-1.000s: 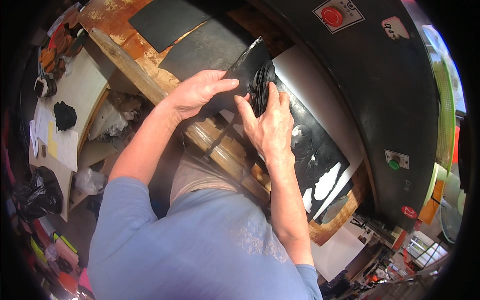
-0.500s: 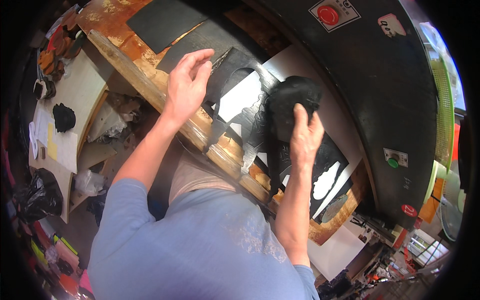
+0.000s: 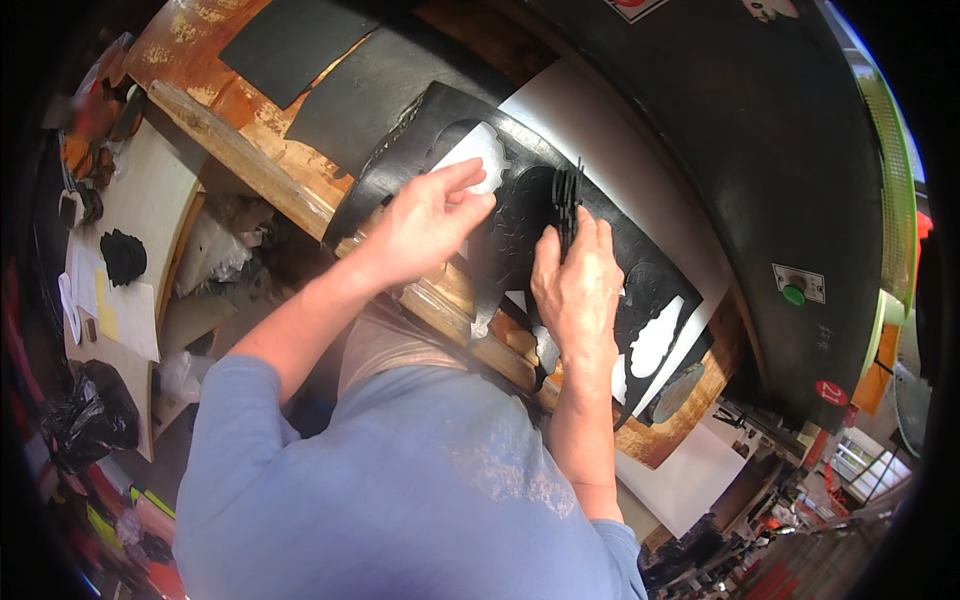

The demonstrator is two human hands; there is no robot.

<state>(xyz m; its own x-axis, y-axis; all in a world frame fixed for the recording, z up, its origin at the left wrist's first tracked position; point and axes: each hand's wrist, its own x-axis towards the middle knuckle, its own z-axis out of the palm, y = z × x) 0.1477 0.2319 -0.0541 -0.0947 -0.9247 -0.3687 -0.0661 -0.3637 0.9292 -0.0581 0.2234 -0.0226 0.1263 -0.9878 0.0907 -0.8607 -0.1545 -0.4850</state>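
Note:
My right hand (image 3: 580,290) grips a stack of thin black cut pieces (image 3: 566,208), held on edge between thumb and fingers. Facing it, a short way to the left, my left hand (image 3: 425,225) is open with nothing in it, its thumb apart from the fingers. Beneath both hands lies a black sheet (image 3: 440,108) with shaped holes cut through it. A white board (image 3: 690,235) shows under the sheet and through some holes. Part of the sheet is hidden by my hands.
Flat black pieces (image 3: 295,50) lie farther left on the worn wooden table (image 3: 165,50). A large black machine part with a green button (image 3: 793,295) stands to the right. On a side table at left rest a small black stack (image 3: 123,257) and a black plastic bag (image 3: 92,405).
My right hand has turned the stack from lying flat to standing on edge and brought it slightly left. My left hand has moved down and right, toward the stack.

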